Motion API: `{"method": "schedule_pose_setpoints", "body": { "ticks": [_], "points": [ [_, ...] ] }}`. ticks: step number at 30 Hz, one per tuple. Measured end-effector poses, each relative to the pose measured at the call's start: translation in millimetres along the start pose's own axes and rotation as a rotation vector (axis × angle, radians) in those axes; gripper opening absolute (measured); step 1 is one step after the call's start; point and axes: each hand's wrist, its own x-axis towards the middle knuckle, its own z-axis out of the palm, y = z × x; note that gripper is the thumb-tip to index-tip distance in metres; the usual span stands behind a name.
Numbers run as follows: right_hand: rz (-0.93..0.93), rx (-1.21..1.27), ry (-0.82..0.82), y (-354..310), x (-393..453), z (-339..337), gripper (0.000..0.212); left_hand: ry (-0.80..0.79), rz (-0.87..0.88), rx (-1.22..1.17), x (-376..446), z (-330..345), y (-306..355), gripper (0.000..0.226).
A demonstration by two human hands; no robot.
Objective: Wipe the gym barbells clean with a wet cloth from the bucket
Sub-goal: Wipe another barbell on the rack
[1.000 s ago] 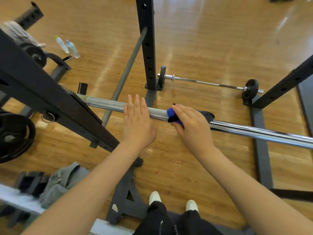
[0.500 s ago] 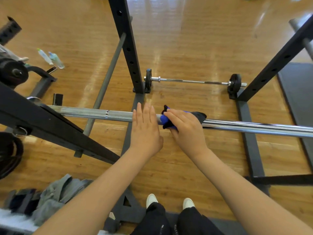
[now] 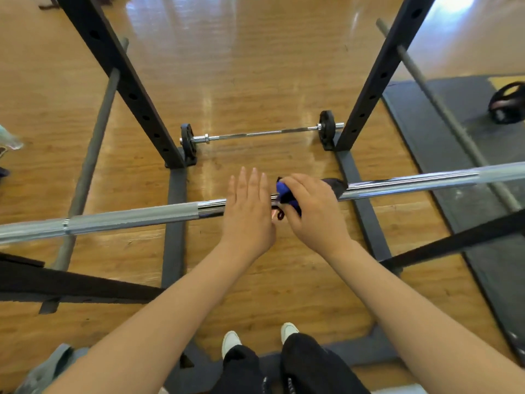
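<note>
On the barbell (image 3: 136, 218), left hand (image 3: 248, 211) rests flat; right hand (image 3: 312, 207) grips cloth (image 3: 285, 191), bare bar either side.

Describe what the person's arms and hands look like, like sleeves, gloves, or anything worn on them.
Both arms are bare from the forearm down, with no sleeves in view. The left hand and right hand wear no gloves, and no rings, watch or wristbands are visible. Lower down, black trousers and white shoes show.

Silver bar (image 3: 136, 218), blue-and-black cloth (image 3: 285, 191), black rack (image 3: 119, 69), orange-brown wood floor (image 3: 241, 81), white shoes (image 3: 231, 341), dark grey mat (image 3: 454, 132).
</note>
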Motion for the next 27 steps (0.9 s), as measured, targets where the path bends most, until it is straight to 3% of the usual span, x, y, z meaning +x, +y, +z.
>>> {"method": "schedule_pose_setpoints", "body": {
  "ticks": [5,8,11,13,16,18,22,27],
  "points": [
    [0.102,0.065,0.012,32.0,-17.4,-17.8,0.040,0.019,0.078,0.007,15.1,5.7,49.3,0.085],
    [0.200,0.414,0.182,33.4,-12.4,-36.0,0.024,0.017,0.045,-0.034,17.0,3.9,55.8,0.086],
    [0.382,0.725,0.285,35.3,2.1,-55.5,0.032,0.058,0.063,-0.002,14.7,1.0,55.9,0.083],
    [0.345,0.628,0.248,42.0,4.6,-55.9,0.035,0.040,0.048,0.001,13.3,0.5,57.5,0.080],
    [0.131,0.111,0.137,55.7,-2.9,-36.7,0.033,0.032,0.036,0.039,14.4,2.1,57.7,0.076],
    [0.110,-0.047,0.057,61.5,-7.3,-27.3,0.033,0.028,0.039,0.054,15.0,1.6,57.4,0.075],
    [0.043,-0.111,0.007,62.4,-9.0,-28.3,0.044,0.058,0.066,0.050,16.7,5.6,54.7,0.076],
    [0.035,-0.060,0.012,75.0,-14.7,-40.5,0.040,0.092,0.041,0.057,18.2,12.6,56.7,0.077]
  ]
}}
